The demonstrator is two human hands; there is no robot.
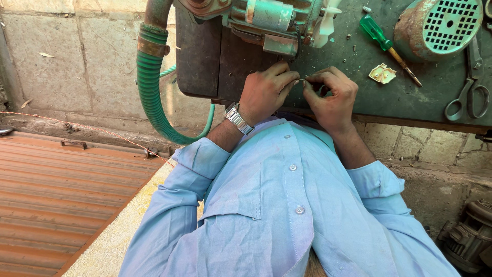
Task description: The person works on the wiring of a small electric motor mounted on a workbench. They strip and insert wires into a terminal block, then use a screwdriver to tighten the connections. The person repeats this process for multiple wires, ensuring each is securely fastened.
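Counter (389, 97), dark green sheet metal, fills the upper right of the frame and carries the work at chest height for the standing person in a light blue shirt (287, 215). Corrugated rust-red sheet (51, 200), lower left, lies flat on the ground beside a pale concrete edge. Motor (266, 23), green paint worn, top centre, stripped of its end cover so the white fan (328, 15) stands bare. Ribbed green hose (151, 92), upper left, clamped to a rusty pipe and looping down under the counter's edge. Round fan cover (441, 25), green grille with rusted rim, upper right, set aside on its side, apart from the motor. Second motor (469, 241), grey and dirty, lower right on the ground. Scissors (469, 92), right edge, lying flat within reach. Screwdriver (387, 43), green handle, lying between motor and fan cover. Small cream plastic part (382, 73), just beside the screwdriver's shaft. Left hand (266, 90), steel watch at the wrist, and right hand (330, 95), centre of the frame at the counter's near edge, both pinched fingertip to fingertip on a thin wire end (302, 81) just below the motor; the piece is too small to tell more.
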